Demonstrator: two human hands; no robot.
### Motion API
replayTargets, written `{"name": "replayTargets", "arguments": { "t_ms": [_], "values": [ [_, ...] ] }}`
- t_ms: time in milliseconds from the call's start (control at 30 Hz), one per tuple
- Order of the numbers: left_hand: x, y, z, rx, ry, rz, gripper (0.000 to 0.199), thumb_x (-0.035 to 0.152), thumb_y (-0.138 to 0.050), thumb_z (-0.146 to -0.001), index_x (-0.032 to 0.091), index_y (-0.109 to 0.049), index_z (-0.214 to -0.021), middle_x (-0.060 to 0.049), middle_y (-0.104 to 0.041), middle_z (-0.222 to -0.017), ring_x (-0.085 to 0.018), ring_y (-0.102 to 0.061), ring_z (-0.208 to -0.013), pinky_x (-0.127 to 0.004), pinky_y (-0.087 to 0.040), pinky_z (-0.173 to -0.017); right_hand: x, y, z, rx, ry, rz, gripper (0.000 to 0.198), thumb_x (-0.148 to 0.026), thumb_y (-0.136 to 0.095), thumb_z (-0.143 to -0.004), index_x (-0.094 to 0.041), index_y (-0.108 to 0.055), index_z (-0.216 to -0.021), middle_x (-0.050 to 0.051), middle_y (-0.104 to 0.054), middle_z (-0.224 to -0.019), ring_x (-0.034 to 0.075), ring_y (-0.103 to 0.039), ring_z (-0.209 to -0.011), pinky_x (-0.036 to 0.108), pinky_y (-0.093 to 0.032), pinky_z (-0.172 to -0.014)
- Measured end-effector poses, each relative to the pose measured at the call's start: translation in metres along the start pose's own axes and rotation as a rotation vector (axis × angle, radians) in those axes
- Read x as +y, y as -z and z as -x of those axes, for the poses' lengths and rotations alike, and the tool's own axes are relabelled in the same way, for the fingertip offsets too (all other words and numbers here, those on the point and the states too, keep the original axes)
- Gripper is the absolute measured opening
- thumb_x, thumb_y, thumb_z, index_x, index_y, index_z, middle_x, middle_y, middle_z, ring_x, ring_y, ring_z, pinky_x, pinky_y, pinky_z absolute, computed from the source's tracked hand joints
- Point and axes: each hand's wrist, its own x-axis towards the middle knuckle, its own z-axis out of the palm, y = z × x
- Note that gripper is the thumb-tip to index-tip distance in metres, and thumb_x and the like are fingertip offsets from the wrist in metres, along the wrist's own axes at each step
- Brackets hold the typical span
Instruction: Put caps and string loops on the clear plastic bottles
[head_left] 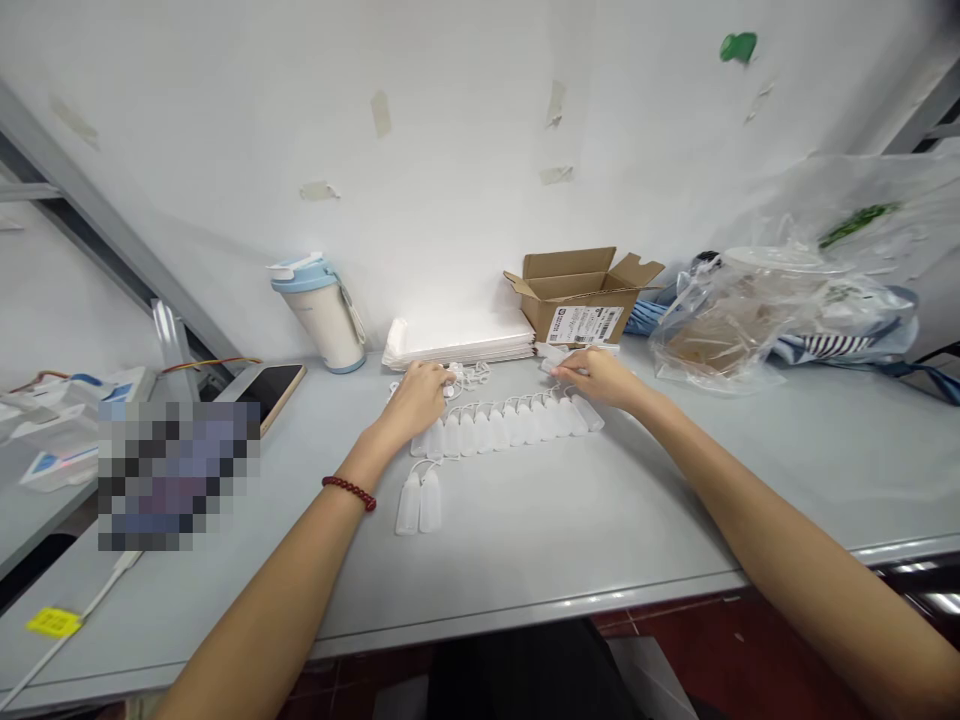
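Note:
My right hand (600, 377) pinches a translucent white plastic tag (553, 354) above the right end of a row of similar tags. Those tags (499, 429) lie side by side on the table, each with a white cord loop at its top. Over the left end of the row, my left hand (421, 397) has its fingers bent together beside a heap of white cords (471, 375); what is between the fingertips is too small to make out. Closer to me, two more tags (418, 503) lie as a pair with their loops touching the row.
Behind the hands are a stack of white packets (461, 337) and an open cardboard box (577, 300). A blue-lidded cup (319, 315) and a phone (281, 385) are on the left. Clear plastic bags (720, 340) bulge at right. The table's front edge (525, 610) runs close to me.

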Motion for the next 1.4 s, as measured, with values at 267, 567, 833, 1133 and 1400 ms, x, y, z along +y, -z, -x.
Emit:
{"name": "replayTargets", "arguments": {
  "t_ms": [267,567,833,1133,1400],
  "values": [
    [0.005,0.005,0.000,0.111,0.072,0.121,0.040,0.014,-0.037,-0.083,0.014,-0.066,-0.110,-0.008,-0.065,-0.115,-0.025,-0.052,-0.112,-0.041,-0.039,-0.100,-0.006,0.006,0.002,0.121,-0.038,0.096,0.021,-0.026,-0.055,-0.079,-0.020,-0.068,-0.095,0.005,-0.068,-0.081,0.021,-0.060,-0.081,0.031,-0.041,-0.074],
    [0.005,0.004,-0.002,0.212,0.057,0.348,0.040,0.013,-0.039,-0.081,0.016,-0.065,-0.111,-0.008,-0.063,-0.116,-0.020,-0.058,-0.102,-0.037,-0.045,-0.093,-0.009,0.004,0.002,0.302,0.019,0.073,0.022,-0.022,-0.055,-0.079,-0.020,-0.066,-0.098,0.003,-0.063,-0.072,0.022,-0.056,-0.079,0.032,-0.041,-0.073],
    [0.009,0.006,-0.003,0.206,0.100,0.475,0.043,0.013,-0.043,-0.077,0.016,-0.060,-0.117,-0.009,-0.058,-0.124,-0.018,-0.058,-0.093,-0.032,-0.049,-0.077,-0.017,0.002,0.002,0.421,0.111,0.057,0.019,-0.019,-0.057,-0.078,-0.021,-0.067,-0.094,0.003,-0.061,-0.071,0.021,-0.054,-0.075,0.033,-0.041,-0.072],
    [0.020,0.017,0.000,0.184,0.171,0.640,0.054,0.015,-0.048,-0.073,0.017,-0.054,-0.126,-0.008,-0.055,-0.127,-0.017,-0.058,-0.092,-0.026,-0.048,-0.067,-0.024,-0.004,0.002,0.463,0.150,0.043,0.014,-0.021,-0.061,-0.079,-0.020,-0.066,-0.092,0.004,-0.061,-0.073,0.021,-0.054,-0.077,0.033,-0.042,-0.072],
    [0.015,0.011,-0.001,0.113,0.205,0.497,0.046,0.017,-0.046,-0.075,0.012,-0.061,-0.118,-0.010,-0.065,-0.109,-0.020,-0.060,-0.088,-0.034,-0.049,-0.078,-0.030,-0.003,0.004,0.421,0.149,0.039,0.013,-0.024,-0.060,-0.081,-0.020,-0.066,-0.092,0.004,-0.060,-0.077,0.020,-0.055,-0.078,0.032,-0.042,-0.071]
  ]
}}
